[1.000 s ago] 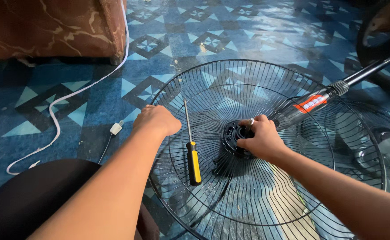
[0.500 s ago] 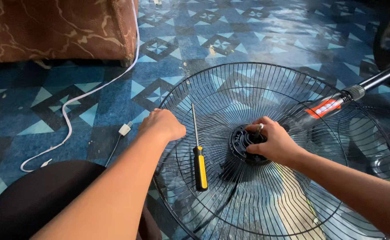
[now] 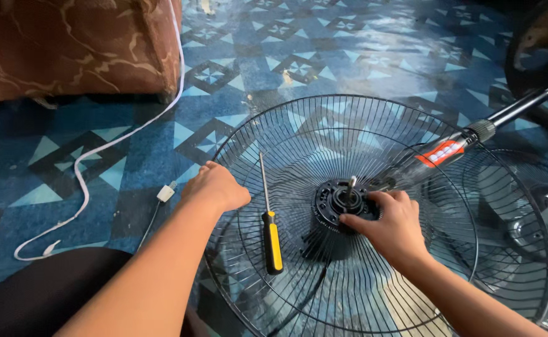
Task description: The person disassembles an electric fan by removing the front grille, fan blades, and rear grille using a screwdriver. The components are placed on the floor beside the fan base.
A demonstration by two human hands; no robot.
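A round black wire fan guard lies flat on the blue patterned floor. My left hand grips its left rim. My right hand rests on the black motor hub at the guard's centre, fingers on the hub's right side, next to the metal shaft that sticks up. A screwdriver with a yellow and black handle lies on the wires between my hands, its tip pointing away from me.
The fan's dark pole with a red label runs to the upper right. A second wire guard lies at the right. A white cable with a plug trails past a brown sofa. A dark stool sits lower left.
My right hand has slid off the top of the hub to its right side, baring the shaft. The view has shifted a little; my left hand stays on the rim.
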